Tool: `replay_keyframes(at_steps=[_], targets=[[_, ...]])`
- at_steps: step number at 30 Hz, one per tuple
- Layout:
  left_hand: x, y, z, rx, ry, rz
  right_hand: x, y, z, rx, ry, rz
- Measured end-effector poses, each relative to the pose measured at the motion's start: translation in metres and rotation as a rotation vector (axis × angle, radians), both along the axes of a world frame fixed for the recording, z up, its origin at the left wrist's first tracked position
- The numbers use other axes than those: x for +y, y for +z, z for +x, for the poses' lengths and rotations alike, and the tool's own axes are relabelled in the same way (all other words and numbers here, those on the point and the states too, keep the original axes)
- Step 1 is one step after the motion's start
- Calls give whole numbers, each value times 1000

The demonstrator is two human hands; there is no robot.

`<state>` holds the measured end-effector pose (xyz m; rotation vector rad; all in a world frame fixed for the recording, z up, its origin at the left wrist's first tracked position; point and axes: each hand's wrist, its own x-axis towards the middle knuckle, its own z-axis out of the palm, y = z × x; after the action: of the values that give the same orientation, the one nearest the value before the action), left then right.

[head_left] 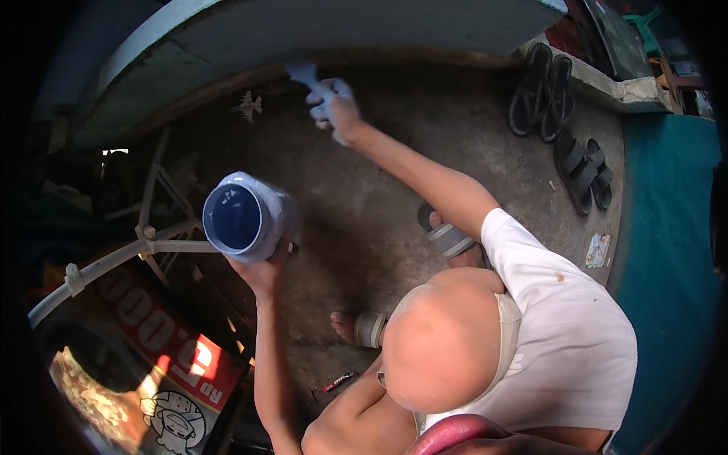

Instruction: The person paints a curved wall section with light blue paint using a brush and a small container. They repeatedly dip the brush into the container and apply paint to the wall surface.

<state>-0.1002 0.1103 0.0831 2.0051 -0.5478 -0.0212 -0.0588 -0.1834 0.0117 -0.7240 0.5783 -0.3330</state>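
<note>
My left hand [261,270] grips a paint-smeared plastic container [276,213] from below and the side. Its wide mouth faces the camera, and dark blue inside looks like paint, with a glossy highlight. Farther forward, my right hand [336,114] is closed around a brush [304,74] coated in pale blue; motion blurs it. Pale blue paint covers several fingers of that hand. The brush end is at the lower part of a grey wall [364,31], though the blur hides whether they touch.
Black flip-flops [540,91] and strapped sandals [583,173] lie on the concrete floor [364,187] at right. A jet-shaped piece [248,106] lies near the wall. Pale tubing [182,245] and a printed banner [165,335] are at left. A wrapper [598,250] lies beside a teal surface [671,227].
</note>
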Motion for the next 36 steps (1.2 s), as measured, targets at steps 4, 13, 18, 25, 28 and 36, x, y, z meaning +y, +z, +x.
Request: replay_keyframes(at_steps=[4,13,18,25,28,36], targets=[[-19,-5,9,-16,-5,-50,-44,-5,-68,34,-221,-113],[-22,-3,10,6,-98,-17,-60,10,-106,82,-724,-273],[-9,14,-2,2,21,-40,24,22,1,-138,-441,-407],[41,35,-14,-170,184,121,117,40,117,-34,276,-1058],[47,36,-11,-230,231,66,112,40,140,-33,276,-1154],[56,18,9,-184,209,35,36,5,52,86,-185,-1230]])
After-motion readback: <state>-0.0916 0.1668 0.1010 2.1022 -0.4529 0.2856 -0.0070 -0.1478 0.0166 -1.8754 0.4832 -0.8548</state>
